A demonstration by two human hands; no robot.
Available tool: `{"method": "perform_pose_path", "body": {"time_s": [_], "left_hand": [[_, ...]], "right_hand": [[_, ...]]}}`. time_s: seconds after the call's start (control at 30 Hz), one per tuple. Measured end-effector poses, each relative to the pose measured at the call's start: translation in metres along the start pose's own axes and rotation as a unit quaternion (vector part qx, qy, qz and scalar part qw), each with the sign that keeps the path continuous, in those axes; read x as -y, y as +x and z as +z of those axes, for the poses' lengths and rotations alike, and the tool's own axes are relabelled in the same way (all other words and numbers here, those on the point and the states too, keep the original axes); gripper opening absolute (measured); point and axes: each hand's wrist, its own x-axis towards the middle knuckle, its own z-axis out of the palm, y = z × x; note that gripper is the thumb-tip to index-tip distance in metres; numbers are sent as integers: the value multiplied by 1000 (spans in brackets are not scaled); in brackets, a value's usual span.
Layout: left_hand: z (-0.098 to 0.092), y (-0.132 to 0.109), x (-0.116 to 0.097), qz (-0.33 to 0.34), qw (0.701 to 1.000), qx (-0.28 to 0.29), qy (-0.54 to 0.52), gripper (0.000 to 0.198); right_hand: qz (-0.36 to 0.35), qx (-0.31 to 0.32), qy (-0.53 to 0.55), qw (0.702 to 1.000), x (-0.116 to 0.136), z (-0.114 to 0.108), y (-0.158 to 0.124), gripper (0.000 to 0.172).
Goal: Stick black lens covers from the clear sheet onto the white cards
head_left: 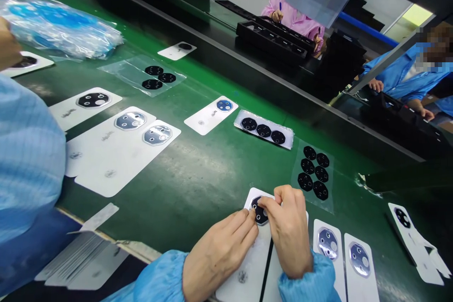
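Note:
My left hand [221, 255] lies over a white phone-back panel [244, 269], its fingers held together and steadying it. Its fingertips touch the left edge of a black octagonal camera sticker [261, 215] at the panel's top. On the sticker's right side, my right hand [288, 233] is closed in a pinch, thumb and index finger at its upper edge. Another white panel [272, 278] lies partly under my right hand. To the right are a panel with a shiny camera patch [327, 243] and a similar panel [361, 269].
A clear sheet of black stickers [313, 174] and a strip with three stickers [264, 130] lie on the green table [198, 170]. More panels [116, 165] lie left, beside a person's blue sleeve [28, 151]. Plastic-wrapped stock [60, 23] sits behind. Co-workers sit across a dark ledge.

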Motion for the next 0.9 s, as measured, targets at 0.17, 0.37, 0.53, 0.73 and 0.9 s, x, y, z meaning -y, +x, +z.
{"method": "perform_pose_path", "body": {"time_s": [0.17,0.37,0.53,0.73,0.9], "left_hand": [[-1,0,-1,0,1000,2,12,34],[1,-2,0,4,1000,9,13,35],[2,-2,-1,0,1000,14,11,35],[2,-3,0,2,999,25,19,35],[0,-2,1,4,999,24,26,38]], "right_hand": [[-20,11,4,1000,-1,-1,1,26],[-5,14,11,1000,0,-2,1,25],[2,18,19,1000,1,-3,2,24],[-3,14,-2,1000,2,-5,0,27],[-17,29,0,999,2,-1,4,26]]}}
